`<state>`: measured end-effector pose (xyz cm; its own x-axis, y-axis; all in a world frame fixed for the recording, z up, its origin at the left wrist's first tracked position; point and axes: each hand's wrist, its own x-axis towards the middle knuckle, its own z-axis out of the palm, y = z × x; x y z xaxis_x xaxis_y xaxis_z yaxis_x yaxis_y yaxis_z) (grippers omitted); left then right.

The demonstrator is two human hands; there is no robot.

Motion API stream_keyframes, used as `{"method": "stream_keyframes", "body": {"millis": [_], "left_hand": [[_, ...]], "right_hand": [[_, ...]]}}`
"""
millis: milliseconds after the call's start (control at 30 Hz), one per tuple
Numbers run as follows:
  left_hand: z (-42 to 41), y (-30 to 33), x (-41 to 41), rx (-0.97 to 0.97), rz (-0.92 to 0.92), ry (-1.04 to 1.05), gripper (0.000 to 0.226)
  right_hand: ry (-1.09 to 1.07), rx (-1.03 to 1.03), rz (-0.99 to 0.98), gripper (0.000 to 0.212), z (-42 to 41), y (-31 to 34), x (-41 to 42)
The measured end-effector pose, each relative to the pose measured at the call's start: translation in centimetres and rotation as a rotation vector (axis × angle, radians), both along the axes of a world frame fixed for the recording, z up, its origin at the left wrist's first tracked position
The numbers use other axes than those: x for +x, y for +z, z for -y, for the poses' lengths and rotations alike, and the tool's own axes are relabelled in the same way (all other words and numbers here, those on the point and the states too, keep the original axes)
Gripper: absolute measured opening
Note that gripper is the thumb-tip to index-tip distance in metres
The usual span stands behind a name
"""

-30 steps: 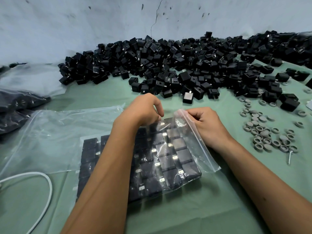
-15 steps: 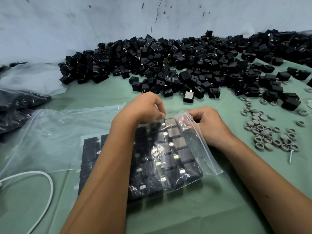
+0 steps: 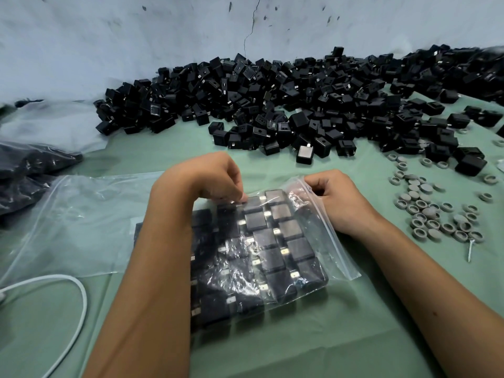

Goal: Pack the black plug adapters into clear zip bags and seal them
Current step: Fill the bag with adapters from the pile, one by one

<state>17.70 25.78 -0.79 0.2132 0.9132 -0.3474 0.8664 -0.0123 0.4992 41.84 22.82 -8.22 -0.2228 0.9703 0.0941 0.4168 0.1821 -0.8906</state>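
A clear zip bag (image 3: 324, 236) lies on the green table in front of me, filled with black plug adapters (image 3: 270, 241) laid in neat rows. My left hand (image 3: 207, 178) is curled over the bag's far edge and pinches the plastic with its fingertips. My right hand (image 3: 338, 197) pinches the zip strip at the bag's far right corner. My left forearm covers the left part of the bag. A big heap of loose black adapters (image 3: 272, 105) lies along the back wall.
An empty clear bag (image 3: 81, 222) lies flat at left, with dark filled bags (image 3: 24, 173) beyond it. A white cable (image 3: 79, 298) loops at near left. Several grey rubber rings (image 3: 433, 211) and a screw (image 3: 470, 249) lie at right.
Both hands have crept slightly toward the bag's far edge while keeping hold of the plastic. The bag and its adapters stay where they were.
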Motion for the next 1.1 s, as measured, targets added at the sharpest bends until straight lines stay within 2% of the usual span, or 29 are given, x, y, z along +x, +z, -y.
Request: {"method": "stream_keyframes", "body": {"millis": [100, 200, 333, 400, 467, 567, 633, 700, 767, 867, 933, 1067, 1100], "left_hand": [[0.1, 0.0, -0.3, -0.010, -0.012, -0.015, 0.015], [0.0, -0.2, -0.4, -0.025, 0.059, 0.002, 0.012], [-0.1, -0.5, -0.1, -0.007, 0.028, -0.012, 0.010], [-0.3, -0.6, 0.0, 0.001, 0.018, -0.001, 0.011], [-0.3, -0.6, 0.1, 0.011, 0.010, 0.009, 0.013], [-0.3, -0.7, 0.2, 0.028, 0.010, 0.016, 0.014], [-0.3, -0.7, 0.4, 0.056, 0.009, 0.022, 0.013], [-0.4, -0.7, 0.7, 0.097, 0.017, 0.024, 0.010], [-0.4, -0.6, 1.0, 0.151, 0.036, 0.012, 0.008], [-0.4, -0.6, 1.9, 0.244, 0.087, -0.025, 0.008], [-0.3, -0.5, 3.0, 0.292, 0.128, -0.076, 0.011], [0.2, -0.4, 5.9, 0.348, 0.204, -0.227, 0.017], [0.4, -0.5, 6.5, 0.362, 0.211, -0.261, 0.017]], "right_hand": [[0.009, -0.006, -0.007, 0.014, 0.2, 0.2, -0.1], [-0.002, -0.001, 0.010, 0.011, 0.1, 0.2, -0.2], [-0.203, 0.114, 0.041, 0.009, -0.3, -0.1, 0.0], [-0.336, 0.229, 0.112, 0.012, -0.5, -0.1, 0.3], [-0.386, 0.345, 0.294, 0.016, -0.8, -0.1, 0.6], [-0.269, 0.332, 0.577, 0.045, -1.3, -0.3, 0.5], [-0.159, 0.261, 0.708, 0.067, -1.5, -0.4, 0.3], [-0.072, 0.224, 0.802, 0.079, -1.7, -0.7, 0.2], [-0.056, 0.221, 0.782, 0.078, -1.7, -0.7, 0.3], [-0.194, 0.362, 0.580, 0.051, -1.7, -0.5, 0.3], [-0.273, 0.437, 0.574, 0.044, -1.9, -0.6, 0.3], [-0.086, 0.246, 0.748, 0.070, -2.3, -1.0, 0.3], [-0.063, 0.247, 0.766, 0.071, -2.4, -1.1, 0.4]]}}
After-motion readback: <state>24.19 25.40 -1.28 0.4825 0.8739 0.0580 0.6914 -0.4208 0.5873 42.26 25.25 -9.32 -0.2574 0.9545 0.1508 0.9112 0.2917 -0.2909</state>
